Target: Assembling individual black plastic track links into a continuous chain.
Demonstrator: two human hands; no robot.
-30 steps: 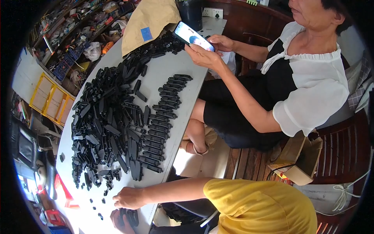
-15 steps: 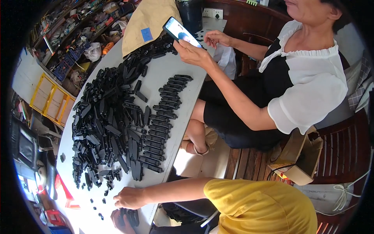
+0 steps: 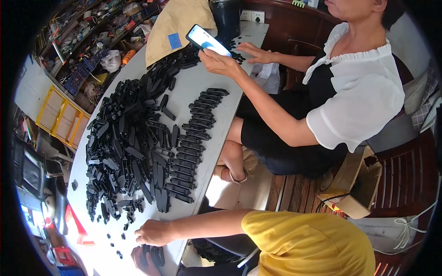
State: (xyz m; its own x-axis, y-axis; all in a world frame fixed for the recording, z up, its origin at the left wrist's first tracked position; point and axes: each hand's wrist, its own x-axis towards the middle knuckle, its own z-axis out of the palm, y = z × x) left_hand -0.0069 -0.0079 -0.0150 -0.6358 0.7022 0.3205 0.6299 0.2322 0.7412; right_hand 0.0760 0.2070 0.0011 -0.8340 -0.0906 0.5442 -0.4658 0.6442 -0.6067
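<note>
At the lower left of the head view, my right hand [image 3: 154,232] reaches over the table from a yellow sleeve. Its fingers are curled together in a pinch, and what they hold is hidden. Just below it, in strong glare, my left hand [image 3: 142,260] is closed against a black plastic part [image 3: 146,257]. Similar long black parts [image 3: 159,255] lie beside it. Several tiny black pieces [image 3: 119,254] are scattered left of my hands. Beyond them spreads a big heap of black plastic parts [image 3: 124,138], with a neat row of black parts [image 3: 186,156] along its right.
A person in a white blouse [image 3: 363,96] sits on my right, holding a phone [image 3: 208,40] over the white table [image 3: 225,115]. A tan sack [image 3: 179,23] and a black bucket [image 3: 225,18] stand at the far end. An open cardboard box [image 3: 354,188] sits on the wooden bench.
The person beside me has shifted the phone slightly left and down. Their other hand has spread its fingers over small pieces on the table. My own hands have hardly moved.
</note>
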